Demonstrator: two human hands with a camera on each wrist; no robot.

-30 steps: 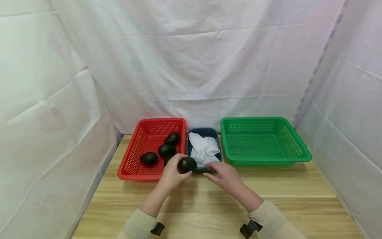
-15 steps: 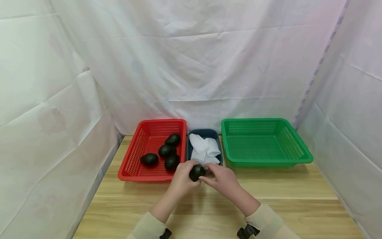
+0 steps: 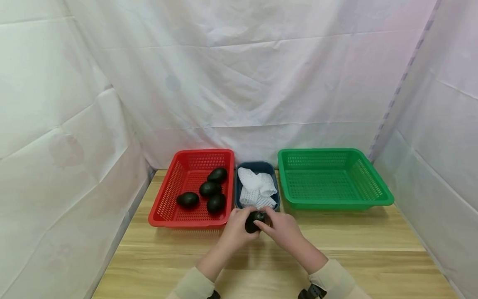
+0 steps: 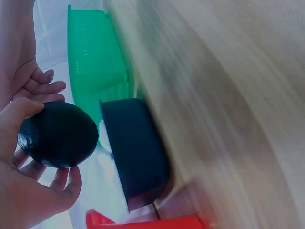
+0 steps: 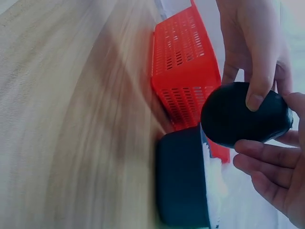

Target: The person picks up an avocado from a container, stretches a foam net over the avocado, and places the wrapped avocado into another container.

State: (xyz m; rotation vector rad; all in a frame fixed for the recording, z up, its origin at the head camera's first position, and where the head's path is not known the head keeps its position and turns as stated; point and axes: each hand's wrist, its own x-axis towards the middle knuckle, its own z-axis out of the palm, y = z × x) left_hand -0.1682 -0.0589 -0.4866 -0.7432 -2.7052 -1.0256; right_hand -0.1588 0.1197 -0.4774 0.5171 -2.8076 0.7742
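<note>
A dark avocado is held between both hands above the table, just in front of the small navy bin. My left hand grips it from the left, with thumb and fingers around the fruit. From the other side, my right hand pinches its end; in the right wrist view, the thumb and fingertips touch the avocado. Several more avocados lie in the red basket on the left. White foam net sleeves fill the navy bin.
To the right of the bin stands a green basket with nothing visible inside. Wooden tabletop extends in front of the containers. White cloth hangs behind and at both sides.
My left hand has carried the avocado rightward and closer, away from the red basket. My right hand, apart from the fruit a second ago, now holds its right end.
</note>
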